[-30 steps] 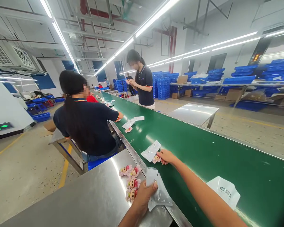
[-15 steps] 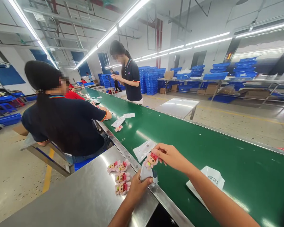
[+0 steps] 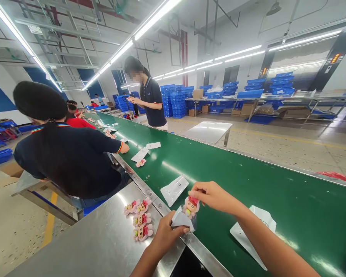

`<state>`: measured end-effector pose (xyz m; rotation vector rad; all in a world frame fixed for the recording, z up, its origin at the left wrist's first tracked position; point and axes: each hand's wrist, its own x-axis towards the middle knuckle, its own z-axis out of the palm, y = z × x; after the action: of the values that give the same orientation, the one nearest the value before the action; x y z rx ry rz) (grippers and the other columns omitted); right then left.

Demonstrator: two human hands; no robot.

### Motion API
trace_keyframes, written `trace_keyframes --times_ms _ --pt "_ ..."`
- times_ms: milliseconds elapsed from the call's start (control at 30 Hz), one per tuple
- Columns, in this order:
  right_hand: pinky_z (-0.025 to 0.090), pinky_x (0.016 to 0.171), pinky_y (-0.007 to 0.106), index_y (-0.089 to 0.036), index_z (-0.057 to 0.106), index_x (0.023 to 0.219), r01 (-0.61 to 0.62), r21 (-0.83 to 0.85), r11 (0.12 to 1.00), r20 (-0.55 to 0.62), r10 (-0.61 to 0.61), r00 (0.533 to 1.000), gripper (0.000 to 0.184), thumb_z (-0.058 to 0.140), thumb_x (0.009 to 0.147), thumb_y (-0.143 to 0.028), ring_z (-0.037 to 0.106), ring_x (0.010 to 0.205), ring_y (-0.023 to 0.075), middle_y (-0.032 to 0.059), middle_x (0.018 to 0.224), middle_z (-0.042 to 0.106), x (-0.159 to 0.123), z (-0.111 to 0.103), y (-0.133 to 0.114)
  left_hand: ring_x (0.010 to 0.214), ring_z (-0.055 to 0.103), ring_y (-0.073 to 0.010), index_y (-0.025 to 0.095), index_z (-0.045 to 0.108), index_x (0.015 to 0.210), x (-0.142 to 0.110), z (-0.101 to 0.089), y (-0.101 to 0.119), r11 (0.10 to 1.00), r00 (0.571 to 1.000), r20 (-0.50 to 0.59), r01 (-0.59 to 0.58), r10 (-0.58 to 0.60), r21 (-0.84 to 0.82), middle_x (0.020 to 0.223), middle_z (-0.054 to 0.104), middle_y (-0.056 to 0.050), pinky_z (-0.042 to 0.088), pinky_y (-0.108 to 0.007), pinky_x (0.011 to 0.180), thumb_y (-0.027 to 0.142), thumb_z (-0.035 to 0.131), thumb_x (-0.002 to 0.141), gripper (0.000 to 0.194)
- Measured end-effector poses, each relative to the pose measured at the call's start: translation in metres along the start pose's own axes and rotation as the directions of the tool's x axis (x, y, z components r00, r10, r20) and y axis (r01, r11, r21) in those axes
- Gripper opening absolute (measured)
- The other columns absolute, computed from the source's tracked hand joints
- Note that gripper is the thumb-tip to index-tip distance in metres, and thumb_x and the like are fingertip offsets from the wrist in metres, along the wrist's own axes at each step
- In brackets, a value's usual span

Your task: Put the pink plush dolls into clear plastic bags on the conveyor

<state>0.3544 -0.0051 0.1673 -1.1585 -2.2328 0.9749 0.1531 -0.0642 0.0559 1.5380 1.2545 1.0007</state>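
My right hand (image 3: 212, 196) pinches a small pink doll (image 3: 191, 206) with a red bow, held at the mouth of a clear plastic bag (image 3: 182, 220). My left hand (image 3: 165, 236) grips that bag from below, over the edge between the steel table (image 3: 92, 242) and the green conveyor belt (image 3: 248, 181). Several more pink dolls (image 3: 140, 219) lie on the steel table just left of my left hand. Another clear bag (image 3: 174, 189) lies on the belt behind my hands.
A white bag (image 3: 255, 234) lies on the belt under my right forearm. A seated person in a dark shirt (image 3: 66, 154) works to my left, with a bag and doll (image 3: 140, 157) on the belt near them. Another person stands across the belt (image 3: 150, 100). Blue crates are stacked behind.
My right hand lifted the doll off the belt and brought it to the bag. My left hand raised the bag off the table toward it.
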Motion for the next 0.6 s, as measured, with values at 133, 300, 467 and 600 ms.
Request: trace_keyframes --times_ms 133,300,467,600 --pt "0.034 0.054 0.021 -0.022 0.061 0.081 0.084 -0.214 0.973 0.011 -0.083 0.996 0.017 0.047 0.084 -0.033 0.051 0.059 0.0109 -0.0019 0.066 0.06 -0.009 0.014 -0.005 0.071 0.049 -0.0145 0.015 0.06 0.087 0.004 0.01 0.009 0.999 0.997 0.08 0.021 -0.017 -0.047 0.077 0.058 0.0 0.037 -0.022 0.063 0.035 0.068 0.066 0.03" --pt "0.043 0.075 0.03 -0.024 0.059 0.098 0.144 -0.409 0.901 -0.107 -0.204 0.973 0.022 0.039 0.09 -0.031 0.056 0.087 0.0172 0.004 0.099 0.063 -0.022 0.023 -0.002 0.072 0.048 -0.0142 0.013 0.058 0.094 0.012 0.019 0.016 0.986 0.999 0.044 -0.016 0.024 -0.163 0.08 0.057 -0.001 0.037 -0.023 0.064 0.038 0.066 0.068 0.036" --pt "0.022 0.105 0.048 -0.022 0.067 0.083 0.289 -0.468 0.835 -0.029 -0.341 0.94 0.029 0.046 0.087 -0.042 0.026 0.129 0.0288 0.0023 0.141 0.034 -0.037 0.025 0.008 0.068 0.047 -0.0129 0.014 0.059 0.081 0.019 0.028 0.029 0.997 0.998 0.004 -0.063 0.063 -0.041 0.072 0.056 0.001 0.037 -0.022 0.061 0.03 0.061 0.072 0.018" --pt "0.035 0.099 0.04 -0.023 0.067 0.083 0.212 -0.329 0.92 -0.051 -0.241 0.969 0.035 0.037 0.091 -0.04 0.037 0.123 0.0243 0.0021 0.136 0.04 -0.044 0.016 0.02 0.08 0.054 -0.0169 0.015 0.062 0.092 0.027 0.026 0.053 0.988 0.964 0.224 -0.155 0.146 0.024 0.084 0.063 -0.001 0.042 -0.025 0.072 0.037 0.062 0.072 0.03"
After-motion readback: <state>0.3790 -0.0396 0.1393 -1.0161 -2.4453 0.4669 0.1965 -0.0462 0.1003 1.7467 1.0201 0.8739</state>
